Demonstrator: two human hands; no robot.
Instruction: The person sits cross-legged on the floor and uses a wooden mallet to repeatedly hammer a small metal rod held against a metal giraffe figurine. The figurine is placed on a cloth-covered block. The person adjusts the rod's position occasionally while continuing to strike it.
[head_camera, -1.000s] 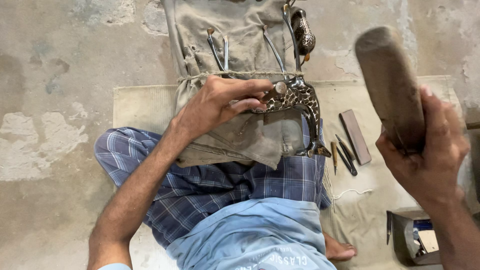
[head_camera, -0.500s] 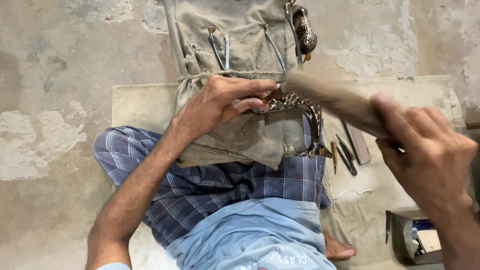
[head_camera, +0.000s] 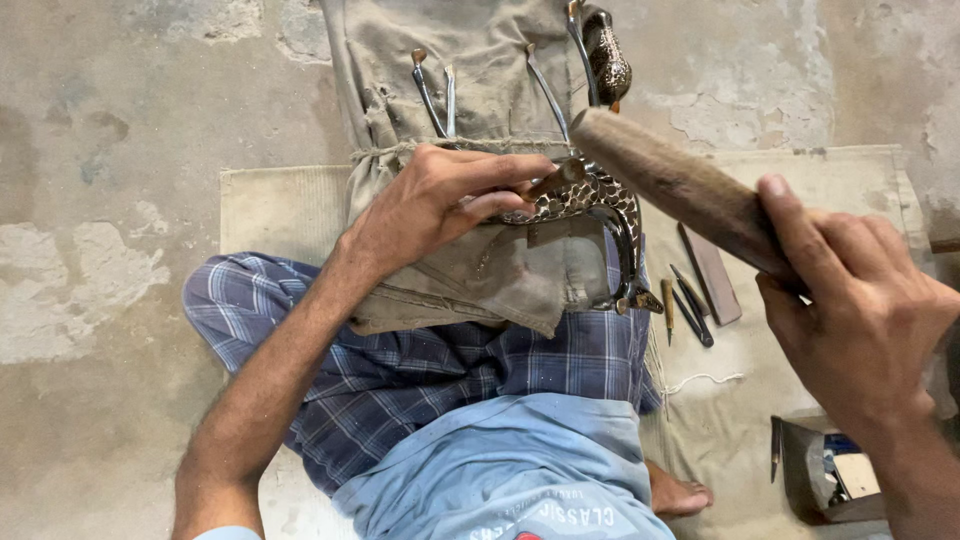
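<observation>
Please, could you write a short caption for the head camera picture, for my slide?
Seated person's left hand steadies a small punch on an ornate curved metal piece, while the right hand holds a wooden mallet.

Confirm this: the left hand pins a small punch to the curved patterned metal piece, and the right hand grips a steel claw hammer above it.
One detail is wrong. The head view shows the right hand gripping a thick wooden mallet, not a steel claw hammer. The left hand does pin a small punch to the curved patterned metal piece.

The left hand (head_camera: 440, 205) reaches forward on a bare, extended forearm, fingers curled and pinched together near the thumb. The right hand (head_camera: 860, 310) sits raised at the right, fingers wrapped closed in a firm grip.
</observation>
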